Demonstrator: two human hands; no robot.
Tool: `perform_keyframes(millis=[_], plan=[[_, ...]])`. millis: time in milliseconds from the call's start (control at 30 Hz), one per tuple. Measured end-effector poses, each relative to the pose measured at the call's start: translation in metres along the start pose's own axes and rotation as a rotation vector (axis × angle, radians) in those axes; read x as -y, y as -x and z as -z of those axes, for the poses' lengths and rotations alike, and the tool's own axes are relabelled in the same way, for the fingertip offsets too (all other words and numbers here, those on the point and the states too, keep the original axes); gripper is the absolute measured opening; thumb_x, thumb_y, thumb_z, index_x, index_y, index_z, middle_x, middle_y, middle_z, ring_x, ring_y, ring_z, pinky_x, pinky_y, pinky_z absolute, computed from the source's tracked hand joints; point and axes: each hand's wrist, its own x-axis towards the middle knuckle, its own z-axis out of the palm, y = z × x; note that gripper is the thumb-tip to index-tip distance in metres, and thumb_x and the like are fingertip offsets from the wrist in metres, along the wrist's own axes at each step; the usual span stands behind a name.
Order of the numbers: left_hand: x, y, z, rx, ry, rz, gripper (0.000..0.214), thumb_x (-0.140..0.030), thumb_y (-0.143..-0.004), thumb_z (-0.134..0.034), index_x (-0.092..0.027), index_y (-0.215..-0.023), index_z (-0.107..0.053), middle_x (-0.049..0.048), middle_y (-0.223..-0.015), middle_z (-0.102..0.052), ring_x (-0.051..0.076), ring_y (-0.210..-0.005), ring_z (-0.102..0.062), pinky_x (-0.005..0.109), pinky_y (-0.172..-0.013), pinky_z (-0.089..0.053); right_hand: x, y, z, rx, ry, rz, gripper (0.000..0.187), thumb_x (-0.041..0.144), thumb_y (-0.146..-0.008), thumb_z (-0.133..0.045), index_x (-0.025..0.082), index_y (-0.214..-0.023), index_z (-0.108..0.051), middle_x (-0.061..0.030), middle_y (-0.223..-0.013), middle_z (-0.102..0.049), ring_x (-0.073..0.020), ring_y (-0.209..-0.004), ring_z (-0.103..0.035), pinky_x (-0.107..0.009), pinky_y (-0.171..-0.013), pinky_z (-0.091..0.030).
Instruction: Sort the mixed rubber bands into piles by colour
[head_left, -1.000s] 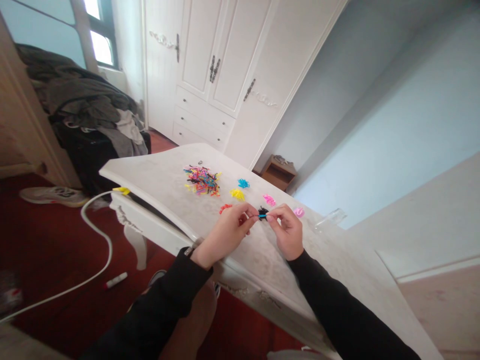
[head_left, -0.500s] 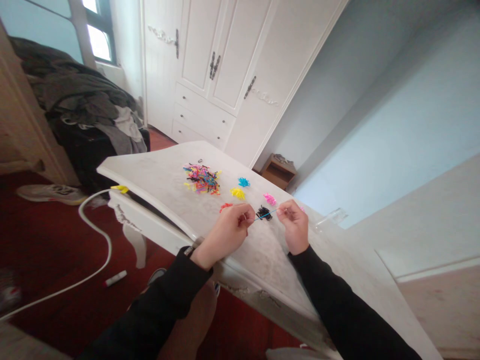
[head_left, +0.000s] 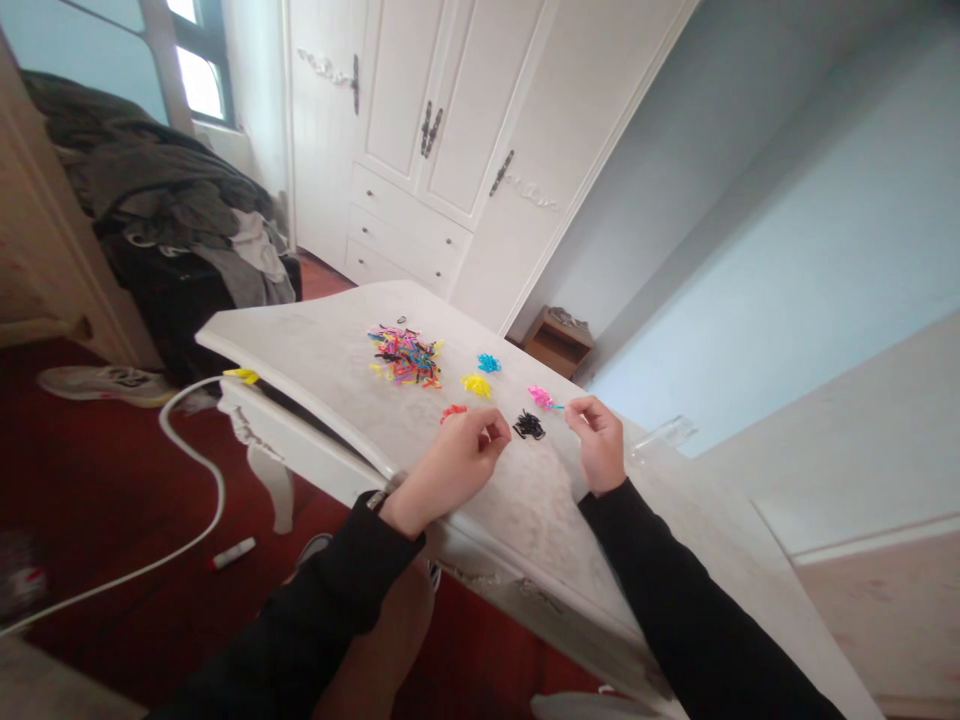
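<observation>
Cyan is the colour to watch. A thin cyan band (head_left: 556,405) sticks out leftward from the pinched thumb and forefinger of the right hand (head_left: 600,442), just right of the frame's centre. Its long axis runs nearly level across the picture. The free end points at the pink pile (head_left: 538,396) and seems to touch or overlap that pile's right edge, though it is too small to say which. The other fingers of that hand are curled in loosely above the white table (head_left: 322,350).

Lower and to the left sits the left hand (head_left: 456,462), fist-like, with the thumb tip pressed against the forefinger. Whether anything is nipped there I cannot tell. Between the two hands, a little below the band, lies the black pile (head_left: 529,426), a shade nearer the left fingertips than the right. So only the right hand has the band, which is well apart from the left hand, with the black pile in the gap.

Further up and left along the tabletop, a red pile (head_left: 452,411) lies just above the left knuckles. Beyond it come a yellow pile (head_left: 475,385), a blue pile (head_left: 488,363) and a mixed heap (head_left: 405,357) of every colour toward the far corner. A clear plastic piece (head_left: 660,435) lies to the right of the right hand.
</observation>
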Motion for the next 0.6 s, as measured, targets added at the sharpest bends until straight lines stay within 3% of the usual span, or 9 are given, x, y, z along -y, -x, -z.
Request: perform_keyframes(millis=[100,300,600], plan=[[-0.002,0.0,0.0,0.011,0.001,0.011,0.014,-0.011,-0.085,-0.055,-0.017,-0.077,-0.065,0.0025,-0.078,-0.07,0.015,-0.073,-0.063,0.025,-0.067,-0.044,-0.009,-0.01,0.007,0.054,0.089,-0.075,0.019,0.037,-0.073,-0.075,0.02,-0.071,-0.066,0.0007,-0.072,-0.064,-0.0171,-0.073,-0.057,-0.03,-0.067,-0.044],[-0.004,0.0,0.002,0.039,-0.009,0.026,0.013,-0.011,-0.082,-0.055,-0.018,-0.076,-0.065,0.0004,-0.07,-0.063,0.014,-0.066,-0.056,0.025,-0.062,-0.038,-0.015,-0.011,0.008,0.289,0.182,-0.129,0.018,0.036,-0.068,-0.074,0.019,-0.066,-0.068,0.0,-0.071,-0.066,-0.0176,-0.069,-0.059,-0.03,-0.064,-0.045],[-0.01,0.002,0.005,0.073,0.07,0.034,0.022,-0.024,-0.091,-0.05,-0.017,-0.075,-0.063,-0.0018,-0.061,-0.055,0.013,-0.061,-0.051,0.025,-0.061,-0.036,-0.027,-0.01,0.005,0.23,0.221,-0.119,0.022,0.039,-0.071,-0.073,0.018,-0.076,-0.071,-0.0042,-0.079,-0.072,-0.0228,-0.081,-0.065,-0.035,-0.072,-0.048]])
